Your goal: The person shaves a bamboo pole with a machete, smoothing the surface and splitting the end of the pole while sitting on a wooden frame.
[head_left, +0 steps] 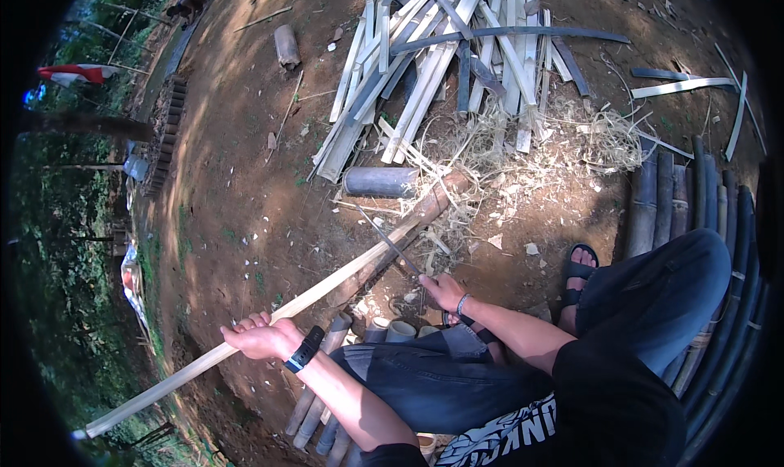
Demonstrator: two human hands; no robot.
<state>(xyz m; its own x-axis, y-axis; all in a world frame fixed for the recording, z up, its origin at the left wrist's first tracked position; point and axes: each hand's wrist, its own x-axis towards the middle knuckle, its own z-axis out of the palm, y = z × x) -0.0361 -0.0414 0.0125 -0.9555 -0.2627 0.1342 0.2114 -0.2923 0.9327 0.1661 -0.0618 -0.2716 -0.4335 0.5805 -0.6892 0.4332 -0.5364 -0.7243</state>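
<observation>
A long pale bamboo strip (322, 289) runs from the lower left up toward the middle. My left hand (263, 339) is closed around it, palm up, with a dark watch band on the wrist. My right hand (443, 294) grips the handle of a knife (395, 248), whose long thin blade lies across the strip near its far end. Beneath that end is a brown log (441, 199), slanting along the ground. Whether the blade's edge is cutting into the strip cannot be made out.
A heap of split bamboo strips (441, 58) lies ahead, with curly shavings (584, 140) beside it. A short bamboo section (380, 182) rests by the log. Bamboo poles (645, 201) line the right, and more poles (314, 418) lie below my left forearm. A sandalled foot (581, 267) stands on the soil.
</observation>
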